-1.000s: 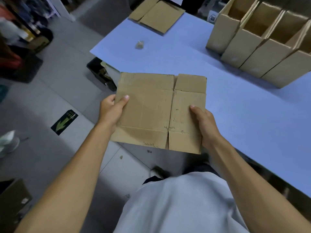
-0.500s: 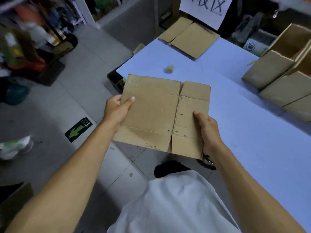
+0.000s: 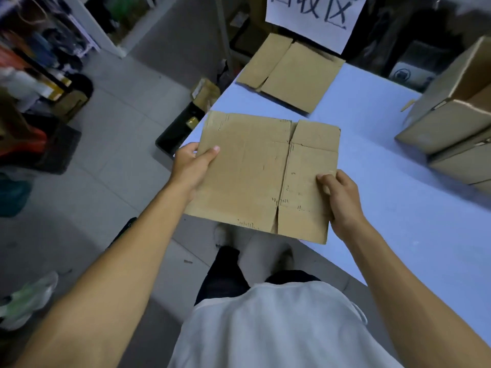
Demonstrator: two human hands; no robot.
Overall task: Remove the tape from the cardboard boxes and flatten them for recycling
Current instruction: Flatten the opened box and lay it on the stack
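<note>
- Left hand (image 3: 191,168): thumb laid flat on the upper face of the flattened cardboard box (image 3: 255,176) at its left edge; the remaining fingers pass beneath the sheet and are hidden, so the edge is pinched between thumb and fingers.
- Right hand (image 3: 342,200): thumb curled onto the top face at the right edge, fingers tucked under the sheet, gripping it.
- Flattened cardboard box: held level between both hands, above the near corner of the bench (image 3: 398,208) and partly over the floor (image 3: 119,160); creases and flap slits show on its face.
- Second flattened box (image 3: 295,73): lies on the far end of the bench, apart from the held one, below a paper sign (image 3: 313,17) with large characters.
- Upright open boxes (image 3: 457,120): stand in a group on the bench at right.
- Black bin (image 3: 180,128): on the floor just beside the bench's left edge.
</note>
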